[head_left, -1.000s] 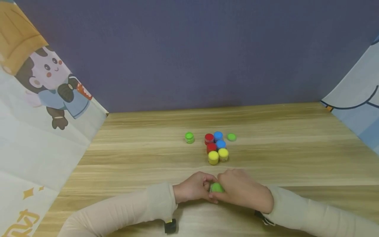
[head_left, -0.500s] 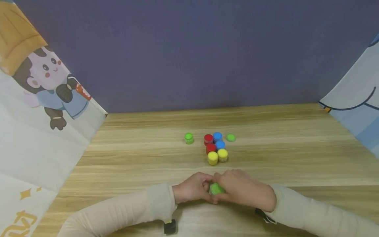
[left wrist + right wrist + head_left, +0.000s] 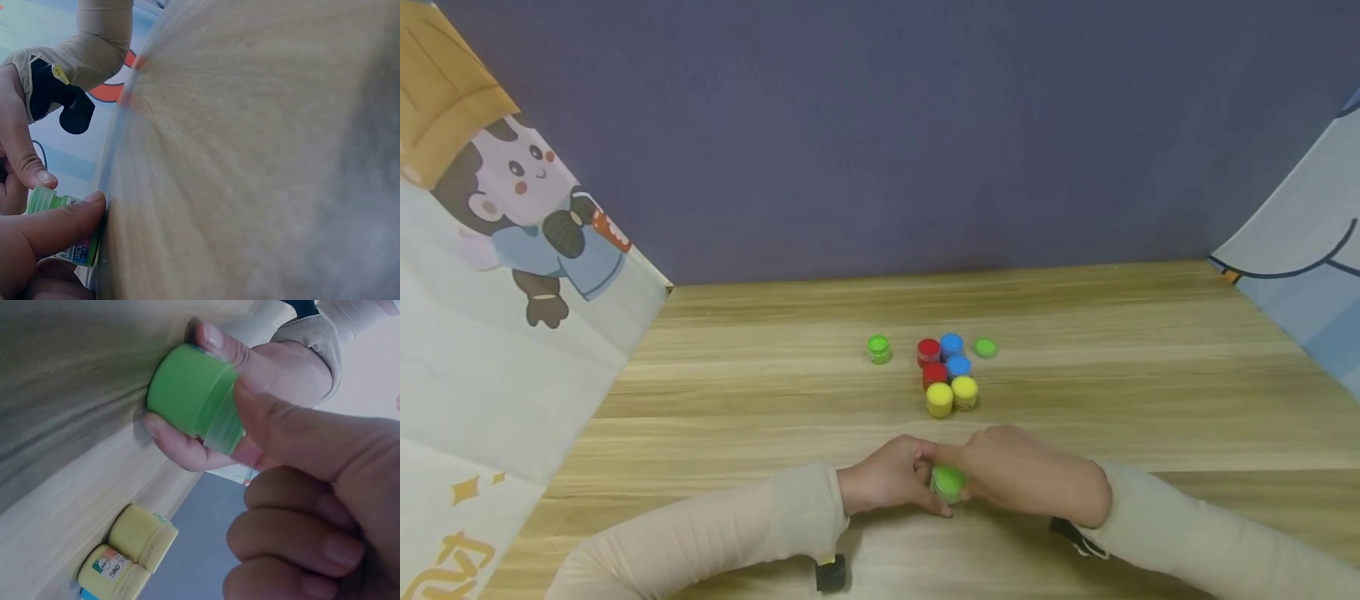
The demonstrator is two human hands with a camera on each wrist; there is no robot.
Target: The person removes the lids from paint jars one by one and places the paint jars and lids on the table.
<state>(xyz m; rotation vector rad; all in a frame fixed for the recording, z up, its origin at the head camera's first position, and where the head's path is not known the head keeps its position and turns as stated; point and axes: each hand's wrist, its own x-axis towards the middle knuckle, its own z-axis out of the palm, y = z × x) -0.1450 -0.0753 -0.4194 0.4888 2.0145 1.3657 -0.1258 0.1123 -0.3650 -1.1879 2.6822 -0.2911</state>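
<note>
A small green jar with a printed label stands near the front of the wooden table. My left hand holds its body between thumb and fingers from the left. In the right wrist view that hand's thumb and finger clasp the jar's green body. My right hand is at the jar's top from the right, one digit touching the pale translucent lid, the other fingers curled. Another green jar stands farther back, and a loose green lid lies right of the coloured jars.
Beyond the hands cluster two yellow jars, two red jars and two blue jars. A dark blue panel closes off the table's back. Printed cloths flank it.
My right hand has turned about the jar's top: its near digit has left the front side and more of the green top shows. The left hand keeps its hold; the other jars stay put.
</note>
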